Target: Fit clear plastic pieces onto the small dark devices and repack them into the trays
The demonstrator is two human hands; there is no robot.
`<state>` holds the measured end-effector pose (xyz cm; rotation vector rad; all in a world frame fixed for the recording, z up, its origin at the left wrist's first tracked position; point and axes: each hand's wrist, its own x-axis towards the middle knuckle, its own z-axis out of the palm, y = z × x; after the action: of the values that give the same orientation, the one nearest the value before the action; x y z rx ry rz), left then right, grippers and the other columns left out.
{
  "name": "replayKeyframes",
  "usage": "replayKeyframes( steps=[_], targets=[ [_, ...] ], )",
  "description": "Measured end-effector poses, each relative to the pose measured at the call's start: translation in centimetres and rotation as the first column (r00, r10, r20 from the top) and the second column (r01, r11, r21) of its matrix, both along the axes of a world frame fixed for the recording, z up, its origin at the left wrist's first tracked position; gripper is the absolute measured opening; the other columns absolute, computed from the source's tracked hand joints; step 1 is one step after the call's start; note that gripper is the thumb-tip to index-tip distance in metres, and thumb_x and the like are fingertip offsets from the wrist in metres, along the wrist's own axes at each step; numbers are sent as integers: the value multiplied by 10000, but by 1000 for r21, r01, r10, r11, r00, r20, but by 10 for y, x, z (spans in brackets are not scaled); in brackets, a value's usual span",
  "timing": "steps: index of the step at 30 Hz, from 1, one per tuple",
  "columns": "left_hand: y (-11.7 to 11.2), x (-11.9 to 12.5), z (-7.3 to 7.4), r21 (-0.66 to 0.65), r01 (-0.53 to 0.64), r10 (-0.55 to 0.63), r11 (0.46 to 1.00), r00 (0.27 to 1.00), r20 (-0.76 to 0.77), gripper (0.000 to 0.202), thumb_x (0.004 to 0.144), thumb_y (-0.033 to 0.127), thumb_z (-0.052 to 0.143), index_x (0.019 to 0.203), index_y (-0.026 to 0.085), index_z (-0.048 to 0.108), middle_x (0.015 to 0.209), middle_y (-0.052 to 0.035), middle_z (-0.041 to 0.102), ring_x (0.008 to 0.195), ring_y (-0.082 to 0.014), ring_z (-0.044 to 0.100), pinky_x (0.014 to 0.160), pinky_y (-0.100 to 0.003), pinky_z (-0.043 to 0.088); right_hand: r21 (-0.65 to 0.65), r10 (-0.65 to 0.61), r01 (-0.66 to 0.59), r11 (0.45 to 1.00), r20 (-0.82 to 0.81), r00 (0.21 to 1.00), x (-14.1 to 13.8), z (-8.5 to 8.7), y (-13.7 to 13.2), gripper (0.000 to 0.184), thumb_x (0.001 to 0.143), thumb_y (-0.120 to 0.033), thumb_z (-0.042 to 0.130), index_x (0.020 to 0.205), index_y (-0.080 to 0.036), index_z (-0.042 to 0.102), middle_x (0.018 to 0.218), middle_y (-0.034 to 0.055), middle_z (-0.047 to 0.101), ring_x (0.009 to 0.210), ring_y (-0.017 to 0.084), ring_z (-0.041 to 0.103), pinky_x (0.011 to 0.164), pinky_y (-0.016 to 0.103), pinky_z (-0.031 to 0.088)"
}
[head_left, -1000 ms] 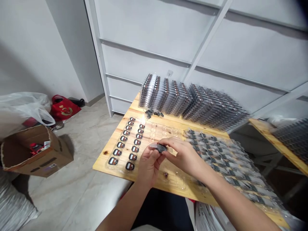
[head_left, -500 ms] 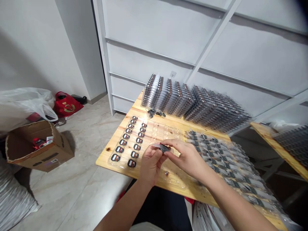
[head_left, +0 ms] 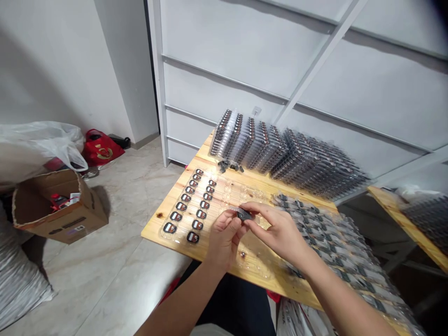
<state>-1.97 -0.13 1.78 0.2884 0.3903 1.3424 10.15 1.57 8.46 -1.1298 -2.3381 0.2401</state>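
My left hand (head_left: pixel 223 235) and my right hand (head_left: pixel 276 231) meet above the wooden table (head_left: pixel 157 231), both pinched on one small dark part (head_left: pixel 242 214) with a clear plastic piece at its left. Just left of the hands lies a clear blister tray (head_left: pixel 191 207) with two rows of small dark parts with red and white faces. More empty clear pockets (head_left: pixel 241 191) lie beyond the hands.
Upright stacks of filled trays (head_left: pixel 280 149) line the table's back edge, and overlapping filled trays (head_left: pixel 325 233) spread to the right. A few loose dark parts (head_left: pixel 229 165) sit near the stacks. On the floor at left stand an open cardboard box (head_left: pixel 56 205), a plastic bag (head_left: pixel 38 144) and a red bag (head_left: pixel 101 148).
The view has shifted slightly, so the table sits a little to the right. Both hands stay together on the small part, which has turned a little between the fingers.
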Motion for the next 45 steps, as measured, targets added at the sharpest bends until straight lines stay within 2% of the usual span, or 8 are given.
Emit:
replayKeyframes(
  steps=[3, 8, 15, 23, 29, 34, 39, 45],
  targets=[
    [0, 0, 1, -12, 7, -7, 1000, 1000, 1, 274, 673, 220, 701, 888, 120, 563, 900, -63, 622, 844, -130, 595, 752, -189, 464, 4, -5, 5, 1000, 3, 1000, 0, 1, -1, 243, 829, -187, 502, 1069, -175, 534, 989, 22, 605, 846, 117, 576, 760, 227, 473],
    [0, -2, 2, -32, 12, -12, 999, 1000, -10, 295, 640, 224, 723, 866, 118, 567, 866, -59, 631, 756, -105, 593, 688, -168, 458, -7, -2, 2, 1000, 18, 1000, 1, 3, -1, 246, 835, -201, 507, 1078, -180, 534, 1002, 24, 603, 867, 124, 580, 768, 228, 477],
    [-1, -6, 5, -39, 21, -22, 999, 999, -24, 331, 611, 233, 740, 879, 114, 587, 864, -66, 632, 794, -135, 598, 730, -207, 463, -1, -1, 1, 1000, 39, 999, 1, 3, -1, 258, 833, -204, 523, 1090, -184, 532, 1017, 12, 605, 887, 115, 586, 798, 212, 475],
    [-1, -6, 0, -70, 9, -12, 997, 999, -38, 308, 625, 224, 731, 863, 114, 571, 820, -52, 635, 760, -115, 604, 695, -178, 471, -4, -20, 20, 1000, 76, 997, -3, 0, -1, 232, 848, -223, 508, 1075, -180, 531, 1020, 20, 606, 895, 136, 592, 774, 234, 479],
    [-1, -6, -3, -54, -40, 35, 998, 995, -94, 297, 624, 240, 734, 837, 124, 564, 800, -41, 643, 713, -115, 609, 692, -197, 480, -30, -30, 32, 999, 61, 998, -6, 2, -2, 221, 842, -199, 495, 1058, -182, 538, 973, 28, 615, 844, 133, 598, 752, 236, 485],
    [-1, -5, -1, -49, -5, -1, 999, 994, -110, 291, 635, 232, 725, 847, 122, 559, 821, -52, 648, 747, -129, 613, 708, -211, 491, 11, -20, 19, 1000, 37, 999, -3, 4, -2, 221, 803, -170, 555, 1024, -164, 551, 976, 36, 607, 875, 137, 581, 780, 231, 466],
    [-4, -1, -2, -52, 15, -21, 999, 993, -114, 258, 651, 198, 714, 820, 128, 533, 809, -26, 640, 748, -104, 611, 696, -183, 502, -34, -39, 40, 999, 50, 998, 1, 4, -5, 215, 776, -113, 568, 985, -162, 579, 961, 23, 620, 862, 132, 588, 774, 225, 456],
    [-5, 6, -2, -25, 97, -99, 995, 985, -138, 266, 678, 193, 693, 866, 128, 517, 899, -44, 627, 803, -107, 607, 710, -169, 496, -141, -70, 69, 988, -1, 998, 12, 5, -10, 216, 766, -104, 567, 966, -179, 598, 945, 12, 617, 855, 124, 574, 763, 214, 432]
  ],
)
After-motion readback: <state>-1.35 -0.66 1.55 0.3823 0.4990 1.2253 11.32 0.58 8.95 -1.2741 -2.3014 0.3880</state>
